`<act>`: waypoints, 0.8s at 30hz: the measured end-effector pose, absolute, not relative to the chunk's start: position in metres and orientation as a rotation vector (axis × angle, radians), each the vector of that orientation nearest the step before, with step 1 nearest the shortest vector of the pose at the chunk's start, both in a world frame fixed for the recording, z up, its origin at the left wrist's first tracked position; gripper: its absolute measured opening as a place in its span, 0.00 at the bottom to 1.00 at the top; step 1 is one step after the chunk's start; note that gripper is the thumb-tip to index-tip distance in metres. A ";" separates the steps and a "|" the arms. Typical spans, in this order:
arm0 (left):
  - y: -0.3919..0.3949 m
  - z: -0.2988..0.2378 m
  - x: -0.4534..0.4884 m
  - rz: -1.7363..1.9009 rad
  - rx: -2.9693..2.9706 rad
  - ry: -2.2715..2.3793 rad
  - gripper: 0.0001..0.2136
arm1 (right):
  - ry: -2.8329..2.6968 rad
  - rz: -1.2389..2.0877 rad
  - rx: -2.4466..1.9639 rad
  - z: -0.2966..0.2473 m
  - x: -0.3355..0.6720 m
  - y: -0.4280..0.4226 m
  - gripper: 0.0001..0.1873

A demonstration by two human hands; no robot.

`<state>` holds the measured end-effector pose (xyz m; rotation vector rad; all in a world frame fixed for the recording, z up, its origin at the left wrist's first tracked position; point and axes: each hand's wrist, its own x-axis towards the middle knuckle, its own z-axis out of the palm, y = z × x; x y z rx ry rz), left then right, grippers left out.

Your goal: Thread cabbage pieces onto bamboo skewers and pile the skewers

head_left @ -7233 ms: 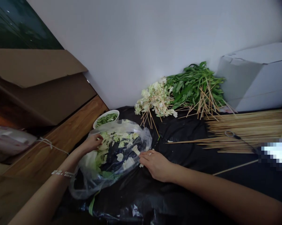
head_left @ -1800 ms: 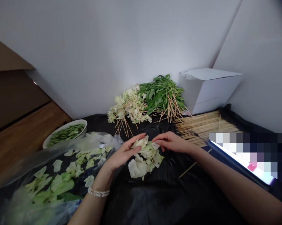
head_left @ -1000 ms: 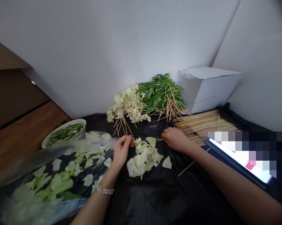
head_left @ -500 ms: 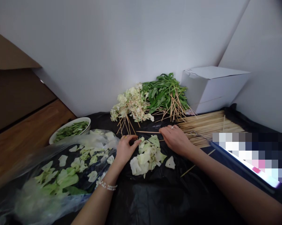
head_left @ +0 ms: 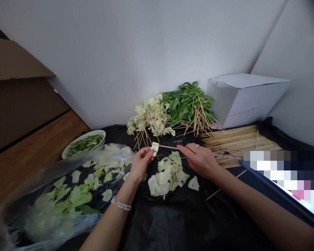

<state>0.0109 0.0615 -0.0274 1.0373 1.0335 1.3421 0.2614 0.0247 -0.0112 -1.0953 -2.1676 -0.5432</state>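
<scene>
My left hand (head_left: 140, 163) pinches a small pale cabbage piece (head_left: 155, 147) at the tip of a thin bamboo skewer (head_left: 167, 146). My right hand (head_left: 198, 159) grips the other end of that skewer, fingers closed on it. Below both hands lies a small heap of torn cabbage pieces (head_left: 165, 174) on black plastic sheeting (head_left: 178, 216). To the left, a clear plastic bag (head_left: 68, 184) is spread open with more cabbage pieces on it.
Finished cabbage skewers (head_left: 149, 118) and leafy green skewers (head_left: 190, 106) are piled by the wall. A bundle of bare skewers (head_left: 237, 143) lies at the right, a white box (head_left: 245, 97) behind it. A white bowl of greens (head_left: 84, 143) sits left on the wooden floor.
Both hands left the cabbage heap. The right hand took a skewer and the left hand picked up a cabbage piece and brought it to the skewer's tip. The camera drifted slightly.
</scene>
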 end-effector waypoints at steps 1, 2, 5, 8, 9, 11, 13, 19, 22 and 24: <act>0.061 -0.027 0.011 1.340 1.024 1.029 0.15 | -2.149 -0.538 -1.103 -0.010 0.261 0.024 0.19; 0.060 -0.026 0.012 1.333 1.022 1.031 0.15 | -2.127 -0.526 -1.117 -0.009 0.260 0.023 0.18; 0.055 -0.024 0.015 1.297 1.052 1.037 0.13 | -2.079 -0.488 -1.159 -0.005 0.257 0.019 0.17; 0.052 -0.022 0.019 1.273 1.088 1.015 0.12 | -2.097 -0.494 -1.159 -0.002 0.256 0.017 0.18; 0.051 -0.021 0.020 1.269 1.062 0.994 0.12 | -2.113 -0.506 -1.144 -0.002 0.256 0.016 0.18; 0.050 -0.020 0.022 1.271 0.968 0.948 0.12 | -2.144 -0.546 -1.101 -0.002 0.256 0.015 0.19; 0.050 -0.019 0.021 1.291 0.886 0.913 0.13 | -2.154 -0.591 -1.068 -0.002 0.256 0.015 0.19; 0.054 -0.021 0.017 1.368 0.853 0.900 0.15 | -2.165 -0.609 -1.119 -0.005 0.256 0.016 0.20; 0.055 -0.022 0.017 1.395 0.844 0.904 0.19 | -2.174 -0.617 -1.126 -0.006 0.257 0.017 0.19; 0.056 -0.023 0.017 1.392 0.826 0.907 0.24 | -2.175 -0.623 -1.131 -0.007 0.257 0.017 0.18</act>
